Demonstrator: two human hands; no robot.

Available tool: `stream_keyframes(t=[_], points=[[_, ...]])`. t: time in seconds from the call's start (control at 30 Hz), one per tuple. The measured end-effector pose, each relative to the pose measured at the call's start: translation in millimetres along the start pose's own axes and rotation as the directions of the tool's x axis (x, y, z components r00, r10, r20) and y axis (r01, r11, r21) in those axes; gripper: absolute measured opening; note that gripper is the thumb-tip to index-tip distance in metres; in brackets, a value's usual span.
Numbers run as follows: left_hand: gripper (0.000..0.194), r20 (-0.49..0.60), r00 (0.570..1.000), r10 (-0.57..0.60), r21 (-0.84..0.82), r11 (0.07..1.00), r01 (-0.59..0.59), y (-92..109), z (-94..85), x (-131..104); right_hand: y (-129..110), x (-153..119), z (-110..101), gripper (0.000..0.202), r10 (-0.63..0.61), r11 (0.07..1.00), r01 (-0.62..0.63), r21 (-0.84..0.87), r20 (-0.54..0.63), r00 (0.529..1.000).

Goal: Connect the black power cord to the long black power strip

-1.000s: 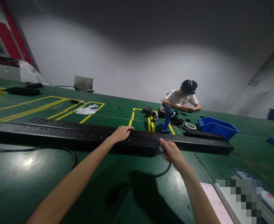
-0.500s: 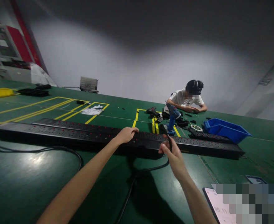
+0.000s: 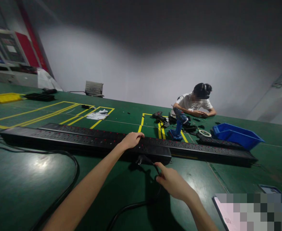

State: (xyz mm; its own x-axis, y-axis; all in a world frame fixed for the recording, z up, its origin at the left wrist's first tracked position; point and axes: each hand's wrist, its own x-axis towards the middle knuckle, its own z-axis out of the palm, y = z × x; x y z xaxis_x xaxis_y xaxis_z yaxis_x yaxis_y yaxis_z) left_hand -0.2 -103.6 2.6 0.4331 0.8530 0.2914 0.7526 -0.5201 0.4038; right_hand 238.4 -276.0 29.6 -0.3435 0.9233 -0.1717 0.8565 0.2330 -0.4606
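A long black power strip [image 3: 66, 141] with rows of sockets and red dots lies across the table just ahead of me. My left hand [image 3: 132, 140] is closed over its top, fingers curled over the far edge. Lower right, my right hand [image 3: 171, 180] pinches a black power cord [image 3: 128, 207] just behind its plug [image 3: 143, 159]. The plug hangs by the strip's front side, prongs pointing left. Whether it touches the strip I cannot tell. Behind lies a second long power strip [image 3: 203, 150], reaching further right.
A blue cordless drill [image 3: 178, 125] stands behind the strips, near a roll of tape [image 3: 204, 133] and a blue bin [image 3: 237, 137]. Another black cable [image 3: 75, 173] curves at left. A phone [image 3: 224, 211] lies at lower right. Across the table [image 3: 121, 114] a person [image 3: 191, 102] leans forward.
My right hand has lowered the plug from above the strip to its front side, and the plug now points left. My left hand stays on the strip. The view has shifted slightly.
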Motion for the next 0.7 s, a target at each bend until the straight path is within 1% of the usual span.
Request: stream_keyframes(t=[0.1, 0.17, 0.27, 0.3, 0.33, 0.37, 0.43, 0.5, 0.53, 0.57, 0.6, 0.63, 0.7], points=[[0.035, 0.003, 1.0, 0.005, -0.006, 1.0, -0.005, 0, -0.2, 0, -4, 0, 7, 0.052, -0.009, 1.0, 0.01, -0.028, 0.019, 1.0], [0.034, 0.009, 1.0, 0.001, -0.008, 1.0, -0.001, 0, -0.7, 0, -7, -2, 9, 0.06, -0.031, 0.999, 0.03, -0.026, -0.019, 0.999], [0.034, 0.006, 1.0, -0.005, -0.013, 1.0, 0.005, 0, -0.9, 0, -17, -9, 5, 0.071, -0.08, 0.996, 0.075, -0.045, -0.125, 0.989], [0.034, 0.004, 1.0, -0.001, -0.014, 1.0, 0.001, 0, -0.8, 0, -21, -11, 2, 0.071, -0.117, 0.992, 0.11, -0.055, -0.141, 0.983], [0.034, 0.001, 1.0, 0.004, -0.015, 1.0, -0.004, 0, -0.7, 0, -26, -14, 0, 0.067, -0.164, 0.986, 0.156, -0.064, -0.133, 0.977], [0.034, 0.0, 1.0, 0.009, -0.015, 1.0, -0.009, 0, -0.6, 0, -32, -17, -2, 0.062, -0.22, 0.975, 0.214, -0.066, -0.098, 0.971], [0.034, 0.006, 1.0, 0.015, -0.015, 1.0, -0.015, -1, -0.5, 0, -44, -21, 0, 0.051, -0.34, 0.938, 0.342, -0.05, 0.041, 0.939], [0.034, 0.011, 1.0, 0.012, -0.014, 1.0, -0.012, -1, -0.7, 0, -55, -22, 9, 0.045, -0.444, 0.889, 0.457, -0.024, 0.192, 0.875], [0.034, 0.014, 1.0, 0.012, -0.014, 1.0, -0.011, -1, -0.8, 0, -61, -21, 17, 0.039, -0.478, 0.867, 0.498, -0.026, 0.241, 0.844], [0.034, 0.016, 1.0, 0.01, -0.014, 1.0, -0.01, -1, -0.8, 0, -65, -18, 25, 0.033, -0.496, 0.851, 0.524, -0.04, 0.269, 0.825], [0.034, 0.016, 1.0, 0.01, -0.015, 1.0, -0.01, -1, -0.8, 0, -70, -16, 34, 0.027, -0.506, 0.839, 0.541, -0.065, 0.275, 0.818], [0.033, 0.017, 1.0, 0.01, -0.017, 1.0, -0.01, -1, -0.7, 0, -74, -13, 43, 0.021, -0.52, 0.824, 0.559, -0.092, 0.27, 0.811], [0.033, 0.016, 1.0, 0.012, -0.021, 1.0, -0.011, -2, -0.2, 1, -80, -6, 63, 0.018, -0.563, 0.782, 0.604, -0.15, 0.243, 0.79]])
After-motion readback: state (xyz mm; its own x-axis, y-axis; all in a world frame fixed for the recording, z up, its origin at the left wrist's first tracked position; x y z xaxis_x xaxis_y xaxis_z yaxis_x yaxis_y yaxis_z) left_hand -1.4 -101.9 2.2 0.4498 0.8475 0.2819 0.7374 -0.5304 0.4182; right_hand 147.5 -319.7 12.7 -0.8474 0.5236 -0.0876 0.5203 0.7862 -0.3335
